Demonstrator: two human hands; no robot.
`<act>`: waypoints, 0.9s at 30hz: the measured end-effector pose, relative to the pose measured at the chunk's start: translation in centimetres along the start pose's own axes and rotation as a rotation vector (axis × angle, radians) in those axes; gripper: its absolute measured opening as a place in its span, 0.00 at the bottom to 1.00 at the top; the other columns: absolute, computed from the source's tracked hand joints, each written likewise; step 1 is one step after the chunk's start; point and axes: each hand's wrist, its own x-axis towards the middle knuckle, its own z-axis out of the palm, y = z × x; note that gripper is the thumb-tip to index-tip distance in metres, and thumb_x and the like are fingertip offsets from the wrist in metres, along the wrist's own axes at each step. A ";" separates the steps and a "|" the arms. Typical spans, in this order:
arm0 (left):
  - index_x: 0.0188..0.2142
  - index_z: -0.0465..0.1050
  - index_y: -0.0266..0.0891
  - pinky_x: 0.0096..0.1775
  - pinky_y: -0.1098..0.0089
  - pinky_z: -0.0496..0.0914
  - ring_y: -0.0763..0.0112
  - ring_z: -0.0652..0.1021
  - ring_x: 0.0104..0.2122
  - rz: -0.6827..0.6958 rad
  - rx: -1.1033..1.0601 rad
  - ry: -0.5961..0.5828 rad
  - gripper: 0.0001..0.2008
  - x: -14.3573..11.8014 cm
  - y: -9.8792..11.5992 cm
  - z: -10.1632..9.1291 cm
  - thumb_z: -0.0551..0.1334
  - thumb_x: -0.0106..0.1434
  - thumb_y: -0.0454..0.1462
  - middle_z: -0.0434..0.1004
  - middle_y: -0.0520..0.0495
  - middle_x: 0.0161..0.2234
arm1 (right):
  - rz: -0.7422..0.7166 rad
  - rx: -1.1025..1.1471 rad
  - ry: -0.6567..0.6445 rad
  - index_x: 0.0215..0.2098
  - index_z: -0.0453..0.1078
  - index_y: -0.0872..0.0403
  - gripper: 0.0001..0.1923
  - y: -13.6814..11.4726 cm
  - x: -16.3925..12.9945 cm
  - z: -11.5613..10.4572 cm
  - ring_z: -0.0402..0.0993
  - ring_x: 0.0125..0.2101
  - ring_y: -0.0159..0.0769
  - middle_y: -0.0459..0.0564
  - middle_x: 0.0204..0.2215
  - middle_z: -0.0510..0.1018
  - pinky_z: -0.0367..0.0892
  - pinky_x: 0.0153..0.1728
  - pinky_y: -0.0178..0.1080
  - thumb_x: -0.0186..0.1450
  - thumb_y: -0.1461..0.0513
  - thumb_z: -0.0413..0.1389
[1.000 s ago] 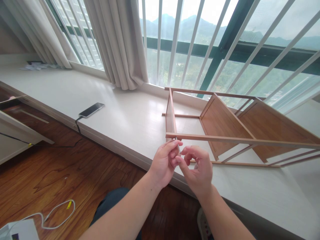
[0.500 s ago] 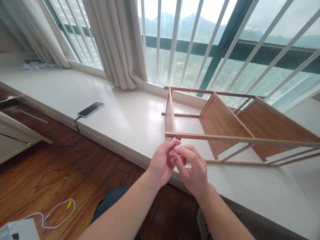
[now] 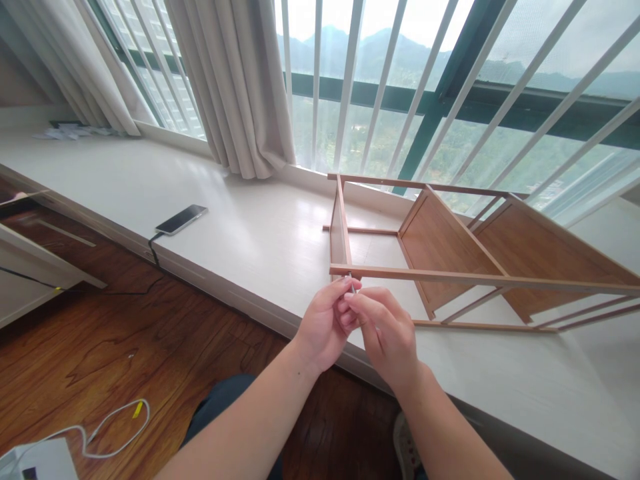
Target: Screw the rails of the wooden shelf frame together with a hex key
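At the near edge of the white bench point(image 3: 250, 233), in the head view, two hands are seen together just below the front rail of one wooden shelf frame point(image 3: 450, 260). One small metal piece point(image 3: 353, 287), thin and silvery, is pinched at the fingertips; what kind of fastener or tool it is cannot be told. Its long axis runs nearly upright, tilted slightly to the left at the top, and its upper end points at the underside of the front rail near the frame's left corner. The left hand point(image 3: 325, 327) is closed around the piece with thumb and forefinger. The right hand point(image 3: 387, 333) is curled, its fingers point(image 3: 356, 301) pressed against the left hand's fingertips at the same piece.

The frame is laid on its side on the bench, with two slanted brown panels counted inside it. One phone point(image 3: 181, 219) is lying on the bench well to the left, with a cable attached. One white cable point(image 3: 115, 433) is lying on the wooden floor.

Compared with a second ago, the right hand has been brought in from an open, spread pose to a closed one touching the left.
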 end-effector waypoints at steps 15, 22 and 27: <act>0.32 0.76 0.34 0.21 0.79 0.57 0.84 0.60 0.18 0.024 0.024 0.007 0.12 -0.1 -0.1 -0.1 0.71 0.59 0.42 0.55 0.60 0.17 | 0.008 0.032 0.019 0.56 0.71 0.48 0.27 -0.1 -0.1 0.1 0.78 0.38 0.31 0.50 0.44 0.76 0.77 0.36 0.32 0.67 0.78 0.51; 0.31 0.76 0.34 0.20 0.80 0.58 0.85 0.61 0.17 0.041 0.033 0.034 0.13 -0.1 0.0 0.1 0.73 0.56 0.42 0.55 0.61 0.17 | 0.046 0.048 0.060 0.47 0.71 0.50 0.18 -0.1 -0.1 0.1 0.76 0.33 0.29 0.47 0.38 0.77 0.74 0.32 0.31 0.67 0.76 0.55; 0.30 0.75 0.34 0.20 0.81 0.57 0.85 0.62 0.17 0.041 0.035 0.063 0.14 -0.1 0.1 0.2 0.74 0.54 0.42 0.57 0.60 0.17 | 0.093 0.001 0.067 0.40 0.71 0.52 0.10 0.1 -0.1 0.2 0.74 0.31 0.30 0.47 0.34 0.77 0.71 0.30 0.34 0.67 0.73 0.59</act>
